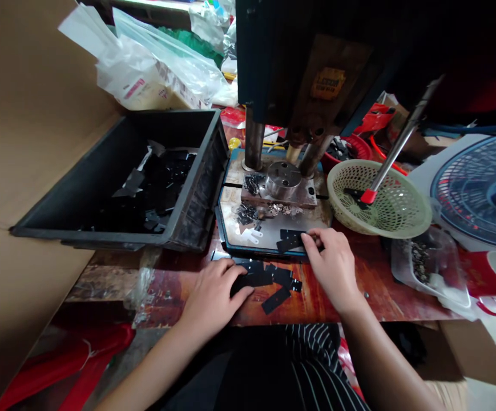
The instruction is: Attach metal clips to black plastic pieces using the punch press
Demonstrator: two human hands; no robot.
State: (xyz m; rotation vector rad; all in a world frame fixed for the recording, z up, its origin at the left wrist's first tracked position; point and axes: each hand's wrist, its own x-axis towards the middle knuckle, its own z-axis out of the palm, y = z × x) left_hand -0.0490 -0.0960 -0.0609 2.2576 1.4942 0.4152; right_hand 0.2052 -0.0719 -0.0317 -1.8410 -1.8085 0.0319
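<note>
My right hand [332, 264] pinches the right end of a small flat black plate [289, 242] at the press bed's front edge. Another such plate overlaps it, and the fingertips are partly hidden. At the lower left, my left hand [218, 292] lies on a loose pile of black plates [258, 278] on the red table [316, 299]. Its thumb and forefinger are apart, with plates between them. Behind the hands is a press with a round steel die [282, 180] on its metal bed [230, 220]. Small metal scraps [285, 209] lie in front of the die.
A deep black bin [192, 197] holding dark pieces stands left. To the right are a pale green basket [402, 220] with a metal rod [406, 134] leaning over it, a clear tub [434, 268], a red mug [494, 279] and a fan [483, 188]. Cardboard [29, 125] rises at far left.
</note>
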